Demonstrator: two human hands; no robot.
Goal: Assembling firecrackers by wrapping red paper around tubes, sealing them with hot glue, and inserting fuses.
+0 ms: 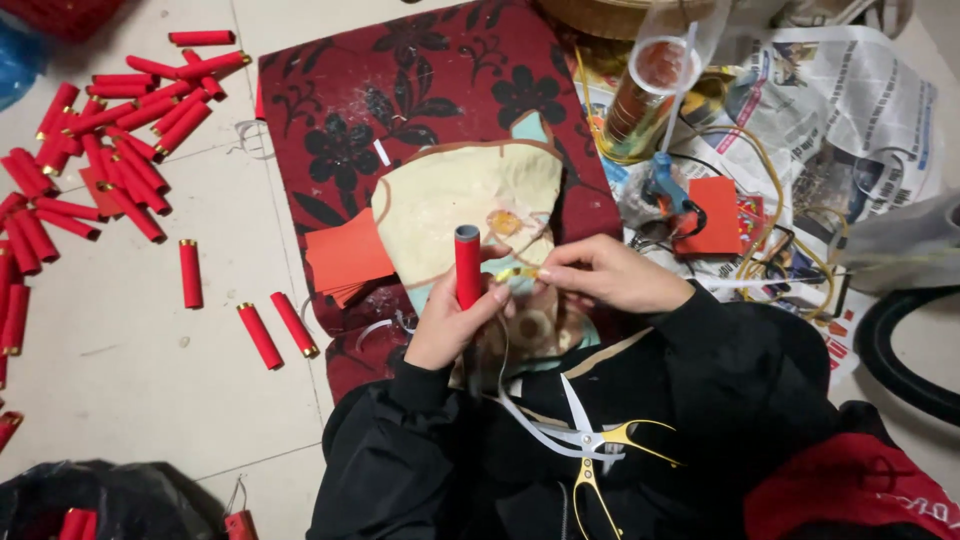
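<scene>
— On the lap, nearest us, what's lying there?

— A pair of gold-handled scissors (pixel 592 450), blades open, on the black jacket (pixel 520 460), with a pale ribbon strip (pixel 520 415) trailing across them.

— And just above that, the hands?

— The left hand (pixel 452 322) grips a red paper tube (pixel 467 266), held upright, its fingers closed around the lower half; the dark open end points up. The right hand (pixel 607 274) sits just beside it, fingers pinched shut on a thin gold strip (pixel 518 272) that reaches across to the tube.

— What's under them?

— A pale yellow cushion (pixel 470 200) on a dark red floral cloth (pixel 400 90). A stack of red paper sheets (pixel 346 262) lies at the cushion's left edge.

— On the floor to the left?

— Two gold-capped red tubes (pixel 278 330) lie near the cloth, another single one beyond them, and farther off a big loose heap of red tubes (pixel 110 150) on the tiles.

— And to the right?

— Spread newspaper (pixel 850 90), carrying a blue glue gun (pixel 668 185), a red card square (pixel 716 215), tangled yellow cord (pixel 770 250), and at the far end a clear cup (pixel 650 95) holding something reddish.
</scene>
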